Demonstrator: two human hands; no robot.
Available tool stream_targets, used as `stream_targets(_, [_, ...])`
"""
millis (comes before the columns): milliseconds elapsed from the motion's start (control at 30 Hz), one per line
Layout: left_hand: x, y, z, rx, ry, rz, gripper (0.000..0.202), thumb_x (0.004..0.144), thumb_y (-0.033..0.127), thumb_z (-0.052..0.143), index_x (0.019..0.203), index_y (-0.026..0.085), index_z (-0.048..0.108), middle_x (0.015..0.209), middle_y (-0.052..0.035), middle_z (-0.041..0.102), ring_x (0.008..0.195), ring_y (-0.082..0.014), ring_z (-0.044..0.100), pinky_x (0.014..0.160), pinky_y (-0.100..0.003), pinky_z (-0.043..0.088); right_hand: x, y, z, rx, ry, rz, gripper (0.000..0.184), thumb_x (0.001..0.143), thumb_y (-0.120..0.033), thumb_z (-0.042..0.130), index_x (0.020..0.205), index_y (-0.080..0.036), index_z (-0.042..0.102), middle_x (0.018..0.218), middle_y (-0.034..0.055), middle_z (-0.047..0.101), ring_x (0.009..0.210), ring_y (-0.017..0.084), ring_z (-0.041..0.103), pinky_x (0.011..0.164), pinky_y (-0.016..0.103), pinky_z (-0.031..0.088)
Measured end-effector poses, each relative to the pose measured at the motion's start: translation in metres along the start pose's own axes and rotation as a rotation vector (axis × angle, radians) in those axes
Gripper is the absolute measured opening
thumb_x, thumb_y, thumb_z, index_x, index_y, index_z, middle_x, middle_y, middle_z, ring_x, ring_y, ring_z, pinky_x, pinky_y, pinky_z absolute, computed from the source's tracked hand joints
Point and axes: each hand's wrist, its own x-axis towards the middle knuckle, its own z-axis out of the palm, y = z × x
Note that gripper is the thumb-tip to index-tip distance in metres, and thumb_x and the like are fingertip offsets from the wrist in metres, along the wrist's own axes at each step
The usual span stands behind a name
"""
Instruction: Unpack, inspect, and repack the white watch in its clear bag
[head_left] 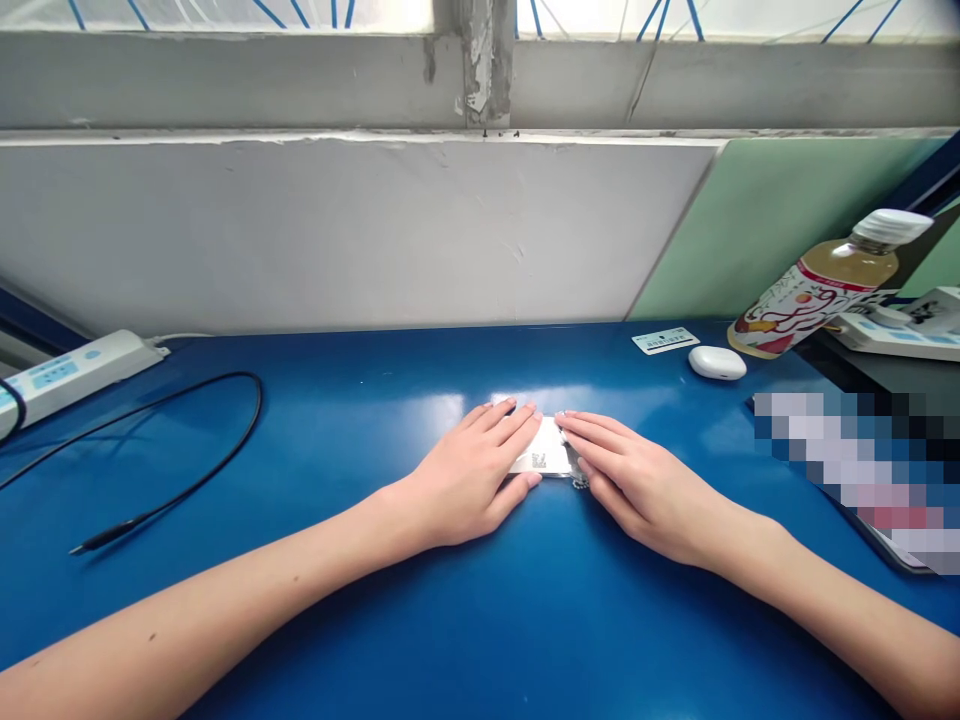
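Observation:
A small white card (551, 450) with a black square code printed on it lies flat on the blue table, in what looks like a clear sleeve. Over its left part my left hand (476, 465) rests palm down, fingers stretched flat and thumb along the near edge. My right hand (645, 480) has its fingers close together at the right end, closed on the sleeve's edge. A short ball chain (580, 482) pokes out beneath those fingertips. Both hands hide the card's two ends.
A black cable (259, 400) curls on the left near a white power strip (79, 370). To the right are a printed card (665, 341), a white earbud case (717, 362), a tilted drink bottle (821, 285), another power strip (900, 335) and a pixelated flat item (862, 480).

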Motion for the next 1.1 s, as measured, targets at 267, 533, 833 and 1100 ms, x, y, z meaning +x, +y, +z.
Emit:
stream_targets(267, [0.002, 0.006, -0.001, 0.019, 0.004, 0.002, 0.055, 0.103, 0.036, 0.038, 0.150, 0.009, 0.037, 0.156, -0.0149, 0.041, 0.146, -0.0360, 0.033, 0.119, -0.052, 0.029, 0.011, -0.010, -0.001, -0.271, 0.002, -0.206, 0.031, 0.088, -0.009, 0.048, 0.105, 0.001, 0.071, 0.150, 0.0316, 0.044, 0.149, 0.038, 0.028, 0.115, 0.055, 0.041])
stream_targets(533, [0.001, 0.004, 0.001, -0.033, 0.051, 0.013, 0.054, 0.101, 0.036, 0.043, 0.149, 0.011, 0.038, 0.153, -0.0158, 0.045, 0.145, -0.0345, 0.036, 0.118, -0.052, 0.031, 0.013, -0.004, 0.001, -0.143, 0.068, -0.163, 0.029, 0.092, -0.013, 0.047, 0.105, -0.003, 0.072, 0.144, 0.0272, 0.053, 0.142, 0.034, 0.042, 0.113, 0.050, 0.045])
stream_targets(833, [-0.001, 0.000, 0.000, -0.067, 0.035, -0.017, 0.058, 0.102, 0.041, 0.044, 0.150, 0.011, 0.037, 0.155, -0.0215, 0.038, 0.145, -0.0357, 0.035, 0.117, -0.054, 0.033, 0.004, 0.015, 0.007, 0.061, 0.214, -0.036, 0.032, 0.095, -0.013, 0.050, 0.124, -0.018, 0.063, 0.141, 0.0181, 0.057, 0.127, 0.030, 0.057, 0.099, 0.051, 0.055])
stream_targets(1100, [0.000, -0.003, 0.002, -0.081, 0.037, 0.009, 0.054, 0.104, 0.042, 0.039, 0.151, 0.013, 0.036, 0.154, -0.0169, 0.043, 0.146, -0.0335, 0.033, 0.118, -0.052, 0.033, 0.002, 0.025, 0.006, 0.119, 0.244, -0.093, 0.034, 0.092, -0.009, 0.053, 0.121, -0.022, 0.065, 0.136, 0.0167, 0.061, 0.124, 0.029, 0.060, 0.097, 0.050, 0.056])
